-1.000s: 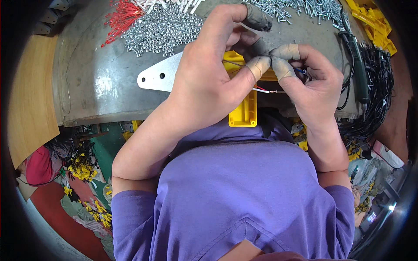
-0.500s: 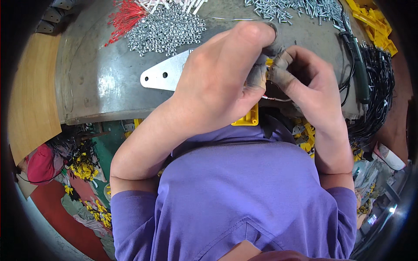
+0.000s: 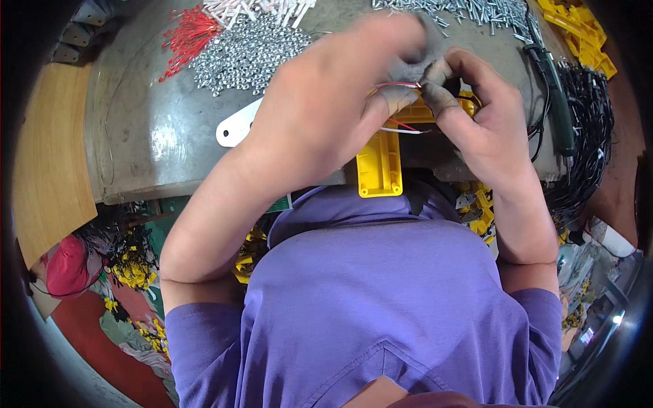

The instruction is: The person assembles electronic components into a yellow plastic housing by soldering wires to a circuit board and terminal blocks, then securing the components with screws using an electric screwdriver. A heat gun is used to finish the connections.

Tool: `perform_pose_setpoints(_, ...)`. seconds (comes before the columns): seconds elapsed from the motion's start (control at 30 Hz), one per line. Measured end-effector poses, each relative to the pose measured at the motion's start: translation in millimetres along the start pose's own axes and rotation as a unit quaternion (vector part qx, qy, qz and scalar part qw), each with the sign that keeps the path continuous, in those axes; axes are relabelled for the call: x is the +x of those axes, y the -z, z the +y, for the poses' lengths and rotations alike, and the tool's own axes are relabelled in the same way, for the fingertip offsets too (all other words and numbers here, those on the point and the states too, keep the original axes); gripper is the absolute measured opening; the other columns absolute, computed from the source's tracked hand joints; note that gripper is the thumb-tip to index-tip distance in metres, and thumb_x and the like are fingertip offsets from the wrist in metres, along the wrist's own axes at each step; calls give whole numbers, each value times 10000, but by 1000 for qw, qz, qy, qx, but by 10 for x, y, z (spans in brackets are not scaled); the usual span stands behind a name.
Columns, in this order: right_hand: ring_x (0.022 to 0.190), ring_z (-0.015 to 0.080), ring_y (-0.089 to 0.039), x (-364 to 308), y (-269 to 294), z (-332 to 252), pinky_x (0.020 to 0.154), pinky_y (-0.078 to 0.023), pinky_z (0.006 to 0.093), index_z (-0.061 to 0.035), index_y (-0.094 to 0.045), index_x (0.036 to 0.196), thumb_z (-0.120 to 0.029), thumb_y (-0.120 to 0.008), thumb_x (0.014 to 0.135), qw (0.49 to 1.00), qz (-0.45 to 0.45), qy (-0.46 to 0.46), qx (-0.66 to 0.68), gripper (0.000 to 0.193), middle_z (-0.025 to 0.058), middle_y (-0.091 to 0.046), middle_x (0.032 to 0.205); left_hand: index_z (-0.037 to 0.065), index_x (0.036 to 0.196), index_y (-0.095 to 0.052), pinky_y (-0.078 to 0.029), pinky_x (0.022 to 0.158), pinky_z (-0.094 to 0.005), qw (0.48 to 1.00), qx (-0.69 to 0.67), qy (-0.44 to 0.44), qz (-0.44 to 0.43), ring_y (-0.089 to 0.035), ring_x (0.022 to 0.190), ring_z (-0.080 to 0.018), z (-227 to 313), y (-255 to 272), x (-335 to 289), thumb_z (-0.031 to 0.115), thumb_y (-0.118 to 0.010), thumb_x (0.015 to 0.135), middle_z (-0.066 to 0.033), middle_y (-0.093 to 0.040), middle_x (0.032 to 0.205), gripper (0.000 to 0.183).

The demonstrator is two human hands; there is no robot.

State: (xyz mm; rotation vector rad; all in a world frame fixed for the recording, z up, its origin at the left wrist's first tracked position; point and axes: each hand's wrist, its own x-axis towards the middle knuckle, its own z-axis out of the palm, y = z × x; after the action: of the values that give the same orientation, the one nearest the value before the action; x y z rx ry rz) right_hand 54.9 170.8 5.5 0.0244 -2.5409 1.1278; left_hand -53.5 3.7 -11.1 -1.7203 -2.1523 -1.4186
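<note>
My left hand (image 3: 326, 95), blurred by motion, is curled with its thumb against a thin red-and-white wire (image 3: 398, 84). My right hand (image 3: 486, 115) pinches that wire's end between darkened thumb and fingertips. Just below, a second pair of red and white wires (image 3: 405, 130) sticks out with a free end. A yellow plastic housing (image 3: 379, 166) lies under both hands, its near arm reaching past the table edge toward my body. Parts of it are hidden by my fingers. A pale flat plate with holes (image 3: 235, 128) is partly covered by my left forearm.
Silvery nuts (image 3: 248, 58), red-tipped leads (image 3: 190, 41) and white pieces (image 3: 262, 8) lie at the far left of the grey table (image 3: 139, 129). Screws (image 3: 476, 15) are piled far right. A dark-handled tool (image 3: 563, 115), black cables (image 3: 588, 129) and yellow parts (image 3: 581, 34) line the right.
My left hand has shifted up and left and now blurs. More of the yellow housing and the red and white wires shows. The pale plate appears farther covered by my forearm.
</note>
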Motion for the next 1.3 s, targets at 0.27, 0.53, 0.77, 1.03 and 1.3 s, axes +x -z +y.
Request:
perform_pose_setpoints(0.27,804,246,-550,-23,62,73,743,-365,360,-76,-591,807,-92,-660,591,932,-1,240,-271,228,55,-542,803,26,1135,-440,-421,715,-218,957,-222,177,-65,-494,818,-67,79,-110,34,-40,-564,758,-10,-517,916,403)
perform_pose_setpoints(0.53,894,170,-510,-318,432,285,834,-396,296,-18,-455,1226,-234,-765,662,994,-46,-100,-23,679,61,-547,926,14,1213,-387,-425,706,-186,961,-163,210,-80,-495,848,-54,30,-16,22,-80,-542,813,-27,-512,969,439)
perform_pose_setpoints(0.77,875,158,-561,-663,560,285,825,-441,313,7,-418,1291,-63,-638,810,968,-53,-233,79,533,81,-594,885,7,1247,-344,-448,766,-213,957,-175,222,-63,-522,940,-96,50,-45,15,-78,-527,840,-78,-508,1062,454)
perform_pose_setpoints(1.03,958,130,-556,-95,717,605,851,-445,267,-42,-512,1246,-88,-606,845,972,-126,-168,107,413,53,-592,979,-3,1186,-436,-481,849,-320,980,52,188,-45,-605,970,-200,-253,185,267,50,-665,820,-133,-616,1044,435)
perform_pose_setpoints(1.3,872,145,-566,1442,282,839,770,-472,296,0,-424,1293,-236,-606,913,953,-94,-197,208,484,105,-603,1000,42,1145,-494,-472,783,-425,956,215,115,-163,-583,936,-393,-501,189,345,64,-637,792,-194,-614,973,381)
